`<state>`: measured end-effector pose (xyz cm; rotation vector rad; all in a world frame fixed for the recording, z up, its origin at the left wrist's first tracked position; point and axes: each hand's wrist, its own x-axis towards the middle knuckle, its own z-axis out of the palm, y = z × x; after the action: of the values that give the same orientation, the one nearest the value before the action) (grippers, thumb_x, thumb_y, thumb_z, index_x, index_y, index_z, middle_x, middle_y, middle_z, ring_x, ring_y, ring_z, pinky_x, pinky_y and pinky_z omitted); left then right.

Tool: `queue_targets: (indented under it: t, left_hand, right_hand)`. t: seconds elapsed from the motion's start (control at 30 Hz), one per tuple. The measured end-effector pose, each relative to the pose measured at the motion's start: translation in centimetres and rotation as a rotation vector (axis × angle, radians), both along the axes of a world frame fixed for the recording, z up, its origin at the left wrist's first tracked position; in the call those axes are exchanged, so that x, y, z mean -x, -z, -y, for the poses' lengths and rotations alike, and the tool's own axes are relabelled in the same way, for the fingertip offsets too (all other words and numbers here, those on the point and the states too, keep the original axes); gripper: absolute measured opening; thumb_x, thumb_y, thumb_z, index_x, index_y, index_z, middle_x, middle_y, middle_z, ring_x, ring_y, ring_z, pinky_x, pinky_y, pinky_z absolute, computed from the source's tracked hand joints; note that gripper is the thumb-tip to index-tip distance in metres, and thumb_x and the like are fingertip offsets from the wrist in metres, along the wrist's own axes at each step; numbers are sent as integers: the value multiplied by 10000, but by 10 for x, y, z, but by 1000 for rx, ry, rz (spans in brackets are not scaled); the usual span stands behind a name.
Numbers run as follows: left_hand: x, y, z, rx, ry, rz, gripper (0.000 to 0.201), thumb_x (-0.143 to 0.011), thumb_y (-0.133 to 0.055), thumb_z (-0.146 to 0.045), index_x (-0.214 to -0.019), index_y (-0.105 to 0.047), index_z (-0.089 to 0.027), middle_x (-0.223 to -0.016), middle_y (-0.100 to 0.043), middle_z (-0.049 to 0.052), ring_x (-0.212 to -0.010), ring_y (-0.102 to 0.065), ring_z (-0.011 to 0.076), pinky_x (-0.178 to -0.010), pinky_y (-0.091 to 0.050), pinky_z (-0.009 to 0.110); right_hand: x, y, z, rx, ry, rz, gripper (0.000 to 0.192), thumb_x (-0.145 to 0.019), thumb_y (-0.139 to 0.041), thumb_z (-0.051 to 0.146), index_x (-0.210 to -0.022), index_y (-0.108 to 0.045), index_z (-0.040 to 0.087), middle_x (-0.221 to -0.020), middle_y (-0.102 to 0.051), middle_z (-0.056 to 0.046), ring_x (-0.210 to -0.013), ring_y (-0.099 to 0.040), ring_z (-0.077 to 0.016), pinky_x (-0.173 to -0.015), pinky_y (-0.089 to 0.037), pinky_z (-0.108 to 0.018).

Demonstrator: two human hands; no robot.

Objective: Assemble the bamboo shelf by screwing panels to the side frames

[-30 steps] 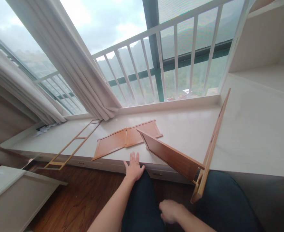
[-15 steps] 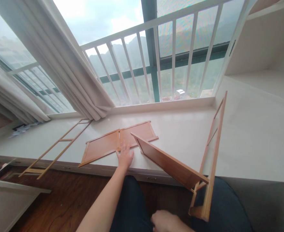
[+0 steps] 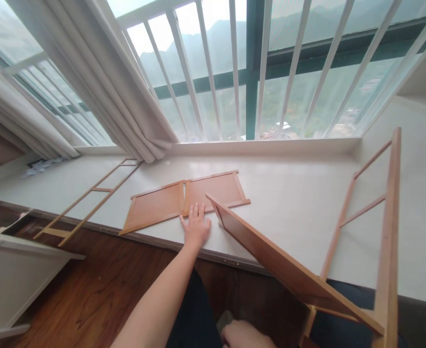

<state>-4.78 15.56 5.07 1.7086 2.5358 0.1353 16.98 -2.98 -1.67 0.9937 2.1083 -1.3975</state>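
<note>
Fingers spread flat, the left hand [image 3: 195,226] presses palm-down on the white window-ledge surface [image 3: 292,203], its fingertips touching the near edge of the right one of two flat brown wooden panels [image 3: 216,189] that lie side by side; it grips nothing, and the open palm looks set to steady or slide the panel rather than lift it. Its twin, the left flat brown wooden panel [image 3: 155,209], lies at the hand's ten o'clock, edge to edge with the first. At the hand's three o'clock a long brown wooden board [image 3: 278,261] slants up off the surface, its far corner resting there and its near end joined to a light wooden ladder-like side frame [image 3: 389,232] (which seems to hold it tilted). A second ladder-like wooden frame [image 3: 90,198] lies flat at nine o'clock, overhanging the ledge above the dark wood floor [image 3: 90,295]. The right hand [image 3: 245,334] sits low at six o'clock, half cut off; I cannot tell whether it holds anything.
</note>
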Motion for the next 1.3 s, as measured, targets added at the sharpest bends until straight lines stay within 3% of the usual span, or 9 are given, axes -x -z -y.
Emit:
queue_targets:
  t: [0.2, 0.43, 0.87, 1.1, 1.3]
  left_hand:
    - [-1, -1, 2, -20, 6, 56, 696, -982, -399, -407, -1656, -262, -305, -1757, -158, 12, -1626, -131, 291, -1273, 67, 684]
    - [-5, -2, 2, -62, 15, 114, 682, -980, -419, -408, -1643, -304, -293, -1753, -185, 21, -1620, -141, 292, -1260, 112, 680]
    - [-10, -4, 5, -161, -58, 132, 580, -1006, -334, -326, -1578, -428, -295, -1706, -337, 52, -1579, -253, 285, -1273, -4, 705]
    - [-11, -6, 7, -229, -75, 103, 499, -1003, -383, -327, -1480, -522, -284, -1622, -465, 102, -1500, -354, 295, -1251, -75, 709]
    - [-8, -8, 9, -262, -61, 63, 465, -997, -416, -368, -1408, -581, -229, -1555, -528, 151, -1435, -428, 308, -1259, -97, 640]
  right_hand:
    - [-4, -17, 5, -13, -90, 33, 313, -845, -647, 341, -1107, -817, 337, -1144, -802, -82, -1068, -765, -318, -857, -590, -364]
    - [-7, -34, 7, -117, -180, -6, 358, -911, -549, 325, -1104, -823, 197, -1097, -803, -164, -1062, -764, -339, -904, -566, -378]
    - [-12, -34, 4, -145, -225, 17, 365, -937, -501, 317, -1082, -809, 186, -1101, -801, -166, -1040, -768, -319, -856, -548, -349]
    - [-9, -32, 3, -168, -226, 50, 330, -925, -557, 322, -1099, -812, 204, -1092, -807, -142, -1019, -774, -304, -826, -565, -337]
    - [-9, -23, 2, -203, -236, 90, 363, -918, -572, 329, -1148, -809, 179, -1159, -790, -167, -1068, -769, -334, -869, -601, -380]
